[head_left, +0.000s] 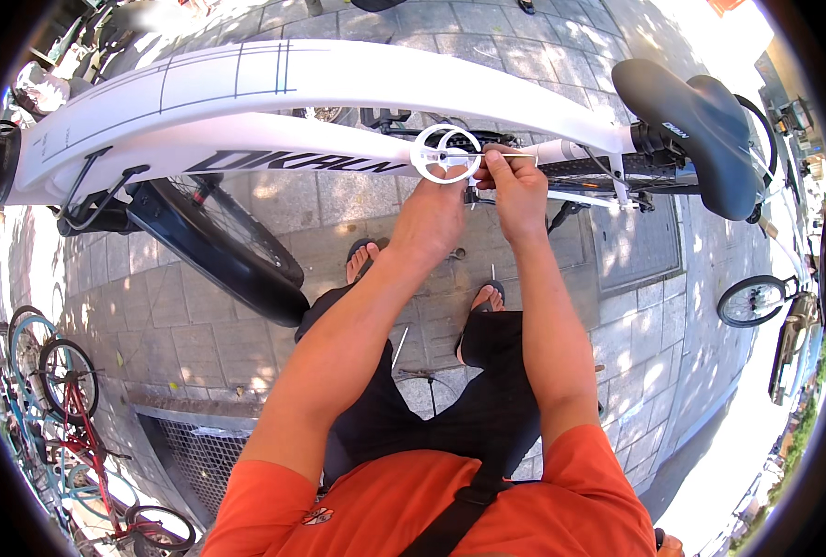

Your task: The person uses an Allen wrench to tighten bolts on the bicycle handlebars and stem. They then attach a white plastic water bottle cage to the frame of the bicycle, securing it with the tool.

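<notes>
A white bicycle frame (329, 144) stretches across in front of me, with dark lettering on its lower tube. My left hand (433, 215) grips a white bottle cage (415, 156) with round hoops, keeping it against the frame; its fingertips are partly hidden by the hoops. Just to the right, my right hand (517, 190) pinches a thin rod-like tool (525, 155) between thumb and fingers. The rod lies roughly level and points left into the cage. Whether its tip sits in a bolt is too small to tell.
A black saddle (687, 135) rises at the right end of the frame. The front wheel's black fender (218, 260) juts toward me on the left. Other bicycles (83, 436) stand at the lower left, beside a metal grate (199, 455). My sandalled feet rest on the paving below.
</notes>
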`<state>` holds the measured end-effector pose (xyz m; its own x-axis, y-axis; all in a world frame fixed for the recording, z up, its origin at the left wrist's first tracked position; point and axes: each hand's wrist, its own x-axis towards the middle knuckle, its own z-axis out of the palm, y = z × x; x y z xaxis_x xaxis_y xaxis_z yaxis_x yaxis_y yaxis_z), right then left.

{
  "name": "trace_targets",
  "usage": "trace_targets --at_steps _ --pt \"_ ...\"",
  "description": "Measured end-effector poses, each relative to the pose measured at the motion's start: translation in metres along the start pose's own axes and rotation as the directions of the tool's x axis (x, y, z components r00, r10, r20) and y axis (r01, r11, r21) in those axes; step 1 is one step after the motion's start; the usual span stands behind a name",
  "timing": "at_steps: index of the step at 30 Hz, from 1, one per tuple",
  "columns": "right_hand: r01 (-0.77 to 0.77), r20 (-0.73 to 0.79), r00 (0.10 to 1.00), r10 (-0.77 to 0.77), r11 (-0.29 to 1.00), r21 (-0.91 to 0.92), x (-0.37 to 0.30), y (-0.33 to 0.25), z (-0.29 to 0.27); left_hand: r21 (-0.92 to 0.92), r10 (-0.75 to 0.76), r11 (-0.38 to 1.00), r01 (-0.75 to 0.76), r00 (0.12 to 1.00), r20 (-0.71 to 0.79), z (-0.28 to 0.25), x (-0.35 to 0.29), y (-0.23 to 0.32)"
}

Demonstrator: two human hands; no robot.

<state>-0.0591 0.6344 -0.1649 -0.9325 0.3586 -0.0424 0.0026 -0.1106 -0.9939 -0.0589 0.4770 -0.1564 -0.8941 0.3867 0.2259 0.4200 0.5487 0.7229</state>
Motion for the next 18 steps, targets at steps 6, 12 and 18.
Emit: trace_targets --at_steps 6,12,18 --pt "-0.010 -0.023 1.000 0.011 0.999 0.038 0.0028 0.0029 0.0056 -0.007 -0.014 1.000 0.014 1.000 -0.004 -0.0043 -0.0014 0.0029" --pt "-0.016 -0.055 0.998 0.014 1.000 -0.023 0.0051 0.0046 0.0056 0.047 -0.024 0.999 0.023 0.999 0.033 -0.0029 -0.0025 -0.0009" --pt "0.009 -0.064 0.998 -0.011 0.999 -0.031 0.0051 0.0030 0.0077 0.025 -0.034 0.999 0.033 0.999 0.025 -0.0026 -0.0010 0.0008"
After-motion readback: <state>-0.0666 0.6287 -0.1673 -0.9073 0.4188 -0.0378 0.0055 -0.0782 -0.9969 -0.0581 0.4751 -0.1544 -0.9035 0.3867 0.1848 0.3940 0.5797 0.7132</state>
